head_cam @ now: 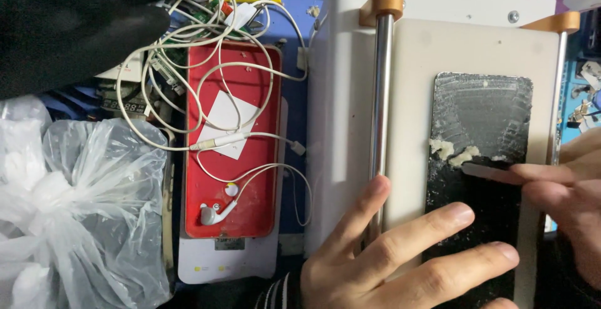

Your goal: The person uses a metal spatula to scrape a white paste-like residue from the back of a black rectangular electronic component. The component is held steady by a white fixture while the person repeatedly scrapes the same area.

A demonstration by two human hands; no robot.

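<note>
Panel: we see a dark glass panel (pixel 482 177) lying flat on the top plate of a white machine (pixel 347 127), its upper part smeared with streaky residue.
Glue: pale crumbs (pixel 452 152) sit in a small heap on the panel, about midway down it.
Right hand: our right hand (pixel 573 202) pinches a thin flat blade (pixel 491 171) between its fingertips, closed on it; the blade tip touches the panel just below the crumbs.
Left hand: our left hand (pixel 388 252) lies open and flat, fingers spread over the panel's lower end, thumb against the steel rod (pixel 380 121) left of the panel; it grasps nothing.
Left of machine: a red tray (pixel 256 215) with white earphones (pixel 216 212) and a paper square.
Further left: a crumpled plastic bag (pixel 75 221).
</note>
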